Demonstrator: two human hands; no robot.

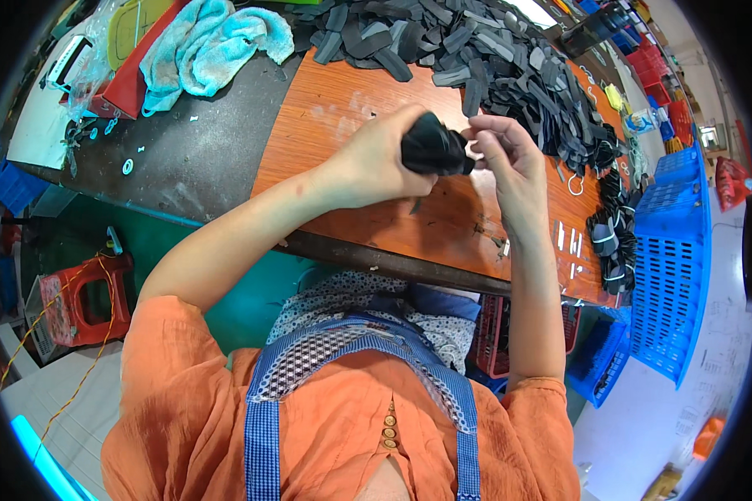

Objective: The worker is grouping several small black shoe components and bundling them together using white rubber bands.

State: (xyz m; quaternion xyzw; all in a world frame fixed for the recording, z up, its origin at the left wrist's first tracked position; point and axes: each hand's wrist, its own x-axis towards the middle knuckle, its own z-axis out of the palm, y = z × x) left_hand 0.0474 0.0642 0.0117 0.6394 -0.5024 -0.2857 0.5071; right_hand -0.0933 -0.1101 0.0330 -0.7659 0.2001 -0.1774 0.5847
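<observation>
Over an orange-brown wooden board [297, 142], a person in an orange shirt [334, 417] works at a black bundle [434, 146], which appears lifted clear of the surface between the two hands. The left hand [376, 163] wraps the thick end, fingers curled closed around it, most likely to keep it steady and leave the narrower end exposed. The right hand [514, 167] meets that end with thumb and forefinger bent close together; whether they pinch the tip or something thin on it cannot be told. The bundle's long axis runs nearly crosswise to the person, its taper pointing right and dipping slightly toward the near edge. Beyond, a heap of loose black and grey strips [493, 50] spreads across the far side, probably placed for easy reach. Along the right edge lie dark banded bunches [612, 238], seemingly kept apart from the loose pieces, with short white strips [572, 241] near them.
</observation>
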